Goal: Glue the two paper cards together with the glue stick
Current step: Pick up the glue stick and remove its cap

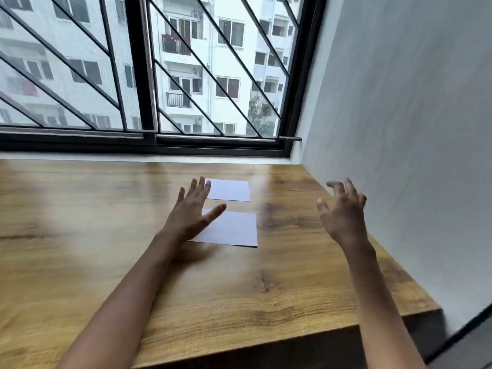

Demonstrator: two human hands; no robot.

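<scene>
Soft daylight is coming in through the barred window [149,70] ahead, leaving the scene bright and even. A pale sheen is washing over the far part of the wooden worktop [239,288], and glare is bleaching its left side. A faint shadow is lying under the left hand [190,211]. Motion blur is smearing the right hand [343,211] and softening the worktop's grain at the left. The wide lens is bending the window frame and the wall [399,129] toward the edges.

Wooden table [279,302] with far card [230,190] and near card [231,230], apart.
</scene>
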